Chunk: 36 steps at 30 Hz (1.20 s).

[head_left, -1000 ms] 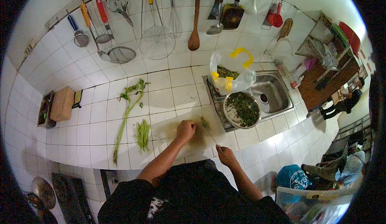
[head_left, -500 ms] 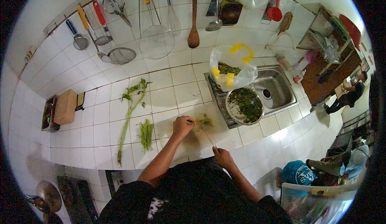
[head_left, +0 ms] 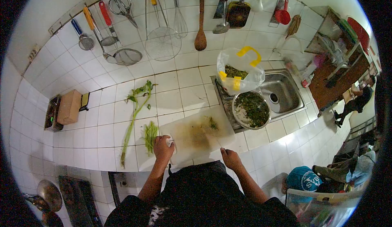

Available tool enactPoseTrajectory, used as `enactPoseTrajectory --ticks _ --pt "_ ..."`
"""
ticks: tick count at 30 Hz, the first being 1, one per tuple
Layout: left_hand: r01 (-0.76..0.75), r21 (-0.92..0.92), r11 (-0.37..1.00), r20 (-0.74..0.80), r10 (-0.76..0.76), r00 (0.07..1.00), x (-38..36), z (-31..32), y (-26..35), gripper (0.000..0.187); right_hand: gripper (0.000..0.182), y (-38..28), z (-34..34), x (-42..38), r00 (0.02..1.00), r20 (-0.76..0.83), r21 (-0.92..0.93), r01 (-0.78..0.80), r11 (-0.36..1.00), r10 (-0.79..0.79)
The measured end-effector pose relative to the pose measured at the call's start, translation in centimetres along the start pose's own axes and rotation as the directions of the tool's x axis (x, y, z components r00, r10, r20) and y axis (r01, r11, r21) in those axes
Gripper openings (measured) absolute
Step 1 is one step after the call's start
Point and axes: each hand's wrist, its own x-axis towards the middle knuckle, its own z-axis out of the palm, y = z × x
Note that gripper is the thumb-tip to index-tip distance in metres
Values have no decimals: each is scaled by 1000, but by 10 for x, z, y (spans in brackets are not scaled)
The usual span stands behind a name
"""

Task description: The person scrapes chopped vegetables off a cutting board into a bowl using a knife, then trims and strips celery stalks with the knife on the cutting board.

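Observation:
My left hand (head_left: 163, 148) is at the left end of the pale cutting board (head_left: 185, 127), its fingers curled by a small white piece that I cannot make out. Just left of it lies a bundle of cut green stems (head_left: 150, 133). Farther left a long leafy green stalk (head_left: 135, 119) rests on the tiles. Near the counter's front edge my right hand (head_left: 231, 159) is closed around a knife (head_left: 223, 150); its handle end shows, while the blade is hard to make out. A little chopped green (head_left: 212, 123) sits on the board's right part, which is stained brown in the middle.
Right of the board stand a metal bowl (head_left: 268, 119) of chopped greens and a plastic bag (head_left: 253, 74) with yellow handles, beside a steel sink (head_left: 301, 100). Utensils such as a wooden spoon (head_left: 200, 39) hang on the wall. Another person (head_left: 359, 100) is at far right.
My left hand has moved left and toward me, from beside the chopped greens to the board's left end. My right hand has shifted slightly right, and the knife blade no longer shows clearly.

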Motion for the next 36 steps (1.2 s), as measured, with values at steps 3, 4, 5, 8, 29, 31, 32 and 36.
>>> enactPoseTrajectory --ticks 3,4,5,8,29,31,32,36 --pt "70 58 996 16 -71 997 -12 4 -8 43 63 -7 10 3 990 119 17 -78 997 75" --pt "74 77 994 -3 -74 997 -14 6 -7 49 63 -9 13 4 991 111 2 -79 997 79" --pt "77 95 992 -22 -76 997 -15 6 -6 54 62 -10 15 6 991 103 -13 -82 997 83" --pt "185 40 982 83 -188 979 -6 4 4 63 61 0 21 19 997 41 -12 -61 998 61" --pt "697 -684 -218 708 34 705 14 22 -60 45 57 17 -30 -18 988 -74 309 -108 945 137" --pt "678 -694 -241 702 -15 712 9 1 -37 43 56 14 -41 -27 984 -128 339 -74 938 123" --pt "657 -707 -263 692 -68 718 7 -7 -28 42 57 12 -49 -31 977 -152 343 -88 935 148" --pt "619 -772 -144 632 -72 771 9 -20 -29 36 55 4 -81 -47 965 -104 353 -191 916 241"
